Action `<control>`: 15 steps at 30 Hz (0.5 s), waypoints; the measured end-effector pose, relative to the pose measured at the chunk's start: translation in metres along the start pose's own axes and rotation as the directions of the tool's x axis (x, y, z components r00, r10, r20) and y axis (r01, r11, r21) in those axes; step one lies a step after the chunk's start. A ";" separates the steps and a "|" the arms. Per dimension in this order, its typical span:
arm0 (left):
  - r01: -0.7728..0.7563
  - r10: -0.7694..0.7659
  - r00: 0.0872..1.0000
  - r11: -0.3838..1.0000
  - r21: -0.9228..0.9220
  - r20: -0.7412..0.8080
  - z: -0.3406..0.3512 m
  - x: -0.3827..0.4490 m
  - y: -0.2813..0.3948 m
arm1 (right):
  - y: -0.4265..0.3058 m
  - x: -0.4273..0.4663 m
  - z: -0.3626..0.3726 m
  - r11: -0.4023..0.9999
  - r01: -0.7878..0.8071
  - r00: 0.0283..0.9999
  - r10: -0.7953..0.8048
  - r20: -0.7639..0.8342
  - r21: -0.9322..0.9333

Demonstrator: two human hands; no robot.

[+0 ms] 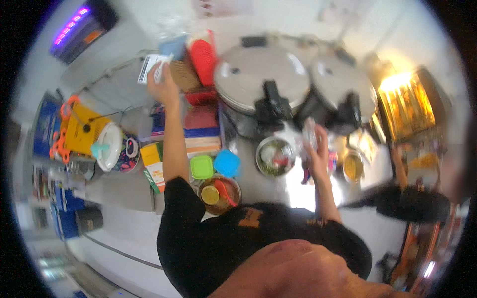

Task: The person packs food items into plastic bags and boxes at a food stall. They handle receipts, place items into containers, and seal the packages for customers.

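Note:
My left hand [164, 85] reaches out to the far left, its fingers on a white printed card or packet [147, 70] with dark stripes. In my right hand [317, 158] is a clear plastic piece [309, 132], blurred, possibly a bag or cup. Just left of that hand stands a round bowl [261, 167] holding green leaves and something white and red. Between my arms lie a green square lid [201, 167] and a blue lid [227, 163]. Nearer my body is a brown bowl [236, 186] with a yellow cup and a red spoon in it.
Two large lidded cookers [262, 74] [341, 80] stand at the back. A red mitt-like item [203, 61] leans beside them. A yellow box [84, 128] and a white-lidded tub [110, 143] sit at left. A lit glass case [408, 108] and another person's arm [400, 171] are at right.

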State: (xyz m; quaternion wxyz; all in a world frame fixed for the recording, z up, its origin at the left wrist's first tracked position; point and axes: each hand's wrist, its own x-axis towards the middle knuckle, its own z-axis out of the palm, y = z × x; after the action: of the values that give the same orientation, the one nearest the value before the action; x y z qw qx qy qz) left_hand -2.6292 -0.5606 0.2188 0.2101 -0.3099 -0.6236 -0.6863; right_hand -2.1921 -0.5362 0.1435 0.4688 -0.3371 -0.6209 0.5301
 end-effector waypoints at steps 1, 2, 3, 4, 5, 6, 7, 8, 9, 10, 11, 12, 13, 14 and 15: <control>0.133 -0.126 0.984 0.990 -0.045 0.127 -0.018 -0.034 0.025 | -0.009 0.004 0.003 0.993 -0.022 1.000 0.020 0.024 0.114; 0.106 -0.054 0.937 0.985 -0.134 0.346 -0.028 -0.071 0.053 | -0.018 0.008 0.007 0.975 -0.026 0.998 0.011 0.068 0.219; 0.058 0.030 0.846 0.987 -0.147 0.533 -0.036 -0.106 0.068 | -0.030 0.007 0.013 0.947 -0.031 0.993 -0.006 0.114 0.318; 0.011 0.114 0.711 0.985 -0.173 0.694 -0.044 -0.141 0.083 | -0.045 0.002 0.020 0.911 -0.059 0.989 0.000 0.145 0.408; 0.165 0.131 0.609 0.944 -0.286 0.783 -0.045 -0.168 0.093 | -0.059 0.000 0.024 0.872 -0.082 0.984 -0.005 0.176 0.482; 0.287 0.111 0.565 0.903 -0.320 0.818 -0.044 -0.188 0.109 | -0.057 -0.003 0.025 0.881 -0.041 0.984 -0.046 0.170 0.472; 0.403 0.096 0.521 0.848 -0.343 0.848 -0.044 -0.202 0.122 | -0.062 -0.009 0.027 0.902 -0.002 0.983 -0.076 0.165 0.432; 0.461 0.014 0.483 0.846 -0.268 0.875 -0.047 -0.213 0.129 | -0.068 -0.015 0.027 0.920 0.036 0.981 -0.107 0.162 0.391; 0.509 -0.069 0.449 0.839 -0.191 0.891 -0.051 -0.222 0.135 | -0.073 -0.019 0.027 0.932 0.075 0.975 -0.143 0.170 0.356; 0.554 -0.152 0.410 0.825 -0.113 0.900 -0.055 -0.228 0.141 | -0.070 -0.023 0.021 0.957 0.127 0.979 -0.164 0.125 0.260; 0.521 -0.165 0.485 0.843 -0.132 0.859 -0.059 -0.233 0.147 | -0.068 -0.027 0.015 0.973 0.168 0.980 -0.182 0.082 0.158; 0.486 -0.172 0.557 0.861 -0.150 0.813 -0.061 -0.236 0.153 | -0.070 -0.033 0.010 0.975 0.136 0.989 -0.145 0.036 0.174; 0.449 -0.176 0.624 0.878 -0.165 0.762 -0.063 -0.240 0.160 | -0.071 -0.038 0.003 0.976 0.105 0.994 -0.105 -0.010 0.191; 0.423 -0.187 0.609 0.898 -0.117 0.771 -0.068 -0.242 0.164 | -0.060 -0.040 -0.008 0.975 0.069 0.996 -0.055 -0.073 0.211; 0.396 -0.193 0.591 0.915 -0.074 0.783 -0.073 -0.241 0.166 | -0.054 -0.041 -0.023 0.977 0.000 0.997 0.017 -0.073 0.215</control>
State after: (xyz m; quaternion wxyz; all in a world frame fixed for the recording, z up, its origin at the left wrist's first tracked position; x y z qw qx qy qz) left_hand -2.3551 -0.6781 0.1714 -0.2282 -0.4838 -0.6080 -0.5866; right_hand -2.1529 -0.5768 0.1866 0.5231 -0.3067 -0.5406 0.5831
